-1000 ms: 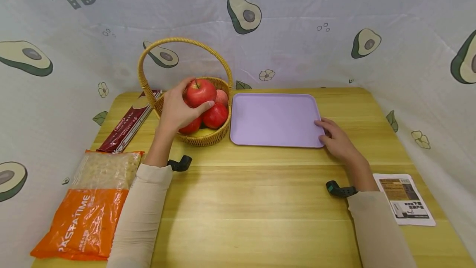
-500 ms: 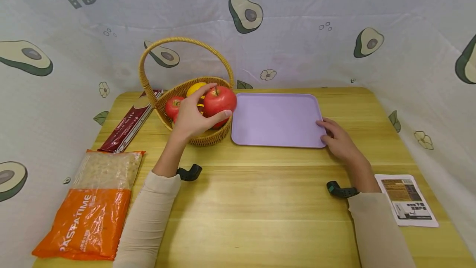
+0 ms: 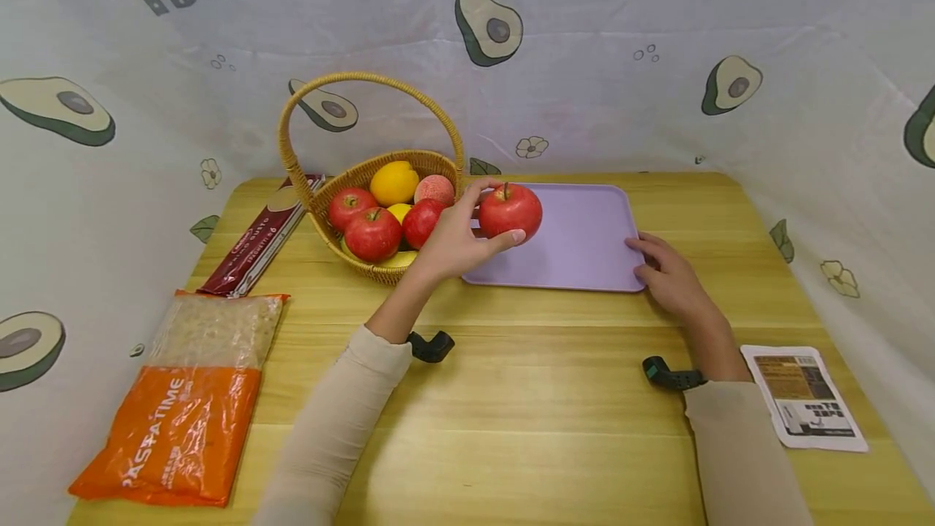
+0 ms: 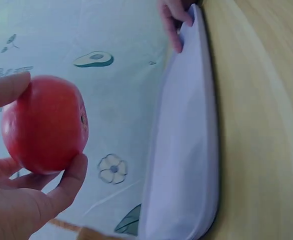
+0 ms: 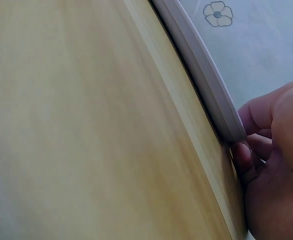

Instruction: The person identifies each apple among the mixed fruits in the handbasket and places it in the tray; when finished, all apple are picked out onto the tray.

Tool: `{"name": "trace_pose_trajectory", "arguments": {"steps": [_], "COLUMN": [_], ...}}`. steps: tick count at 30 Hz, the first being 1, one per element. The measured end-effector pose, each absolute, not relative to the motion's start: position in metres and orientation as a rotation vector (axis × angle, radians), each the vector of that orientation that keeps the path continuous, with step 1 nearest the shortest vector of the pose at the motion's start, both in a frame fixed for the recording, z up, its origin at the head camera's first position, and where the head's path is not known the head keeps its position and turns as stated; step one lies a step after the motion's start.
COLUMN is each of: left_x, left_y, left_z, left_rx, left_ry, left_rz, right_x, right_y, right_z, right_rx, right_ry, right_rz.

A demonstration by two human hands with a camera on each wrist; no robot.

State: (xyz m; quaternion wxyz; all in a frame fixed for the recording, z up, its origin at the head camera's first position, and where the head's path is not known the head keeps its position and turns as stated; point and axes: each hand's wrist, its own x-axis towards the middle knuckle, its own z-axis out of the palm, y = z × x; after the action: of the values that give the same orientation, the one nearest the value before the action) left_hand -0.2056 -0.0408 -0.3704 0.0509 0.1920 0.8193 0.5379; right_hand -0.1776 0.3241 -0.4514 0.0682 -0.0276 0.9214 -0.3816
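My left hand (image 3: 463,238) holds a red apple (image 3: 510,212) between thumb and fingers, over the left part of the purple tray (image 3: 570,242). The left wrist view shows the apple (image 4: 46,125) in the air, its stem end turned to the right. At the tray's right end, my right hand (image 3: 672,276) pinches the rim near the front corner. In the right wrist view a finger of the right hand (image 5: 281,150) lies over the rim, with the thumb low beside it. A wicker basket (image 3: 368,273) with a tall handle holds several fruits, among them red apples (image 3: 372,234) and a lemon (image 3: 394,183).
At the left lie a dark red spaghetti packet (image 3: 256,242) and an orange pasta bag (image 3: 178,428). A white pouch with a brown label (image 3: 807,396) lies by the right forearm. A printed cloth (image 3: 584,104) hangs behind the wooden table (image 3: 526,404).
My left hand has carried the apple rightward out of the basket and over the tray, leaving the other fruits in view. The right hand stays at the tray's rim.
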Motion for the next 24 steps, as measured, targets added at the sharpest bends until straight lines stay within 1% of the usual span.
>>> {"name": "trace_pose_trajectory", "arguments": {"steps": [9,15,19,24], "left_x": [-0.23,-0.251,-0.262,-0.27], "left_y": [-0.005,0.015,0.023,0.024], "left_z": [-0.405,-0.424,-0.433,-0.445], "left_rx": [0.427,0.205,0.062,-0.005], "left_ry": [2.608,2.756,2.819,2.842], "left_rz": [1.67,1.68,1.679,1.674], "right_x": [-0.18,-0.183,-0.185,-0.185], "right_y": [0.325,0.325,0.326,0.325], "right_z": [-0.45,-0.448,-0.447,-0.448], "right_rx": [-0.01,0.007,-0.001,0.0], "right_ry": [2.762,2.765,2.772,2.775], "right_rz": [-1.179,-1.16,-1.16,-1.162]}}
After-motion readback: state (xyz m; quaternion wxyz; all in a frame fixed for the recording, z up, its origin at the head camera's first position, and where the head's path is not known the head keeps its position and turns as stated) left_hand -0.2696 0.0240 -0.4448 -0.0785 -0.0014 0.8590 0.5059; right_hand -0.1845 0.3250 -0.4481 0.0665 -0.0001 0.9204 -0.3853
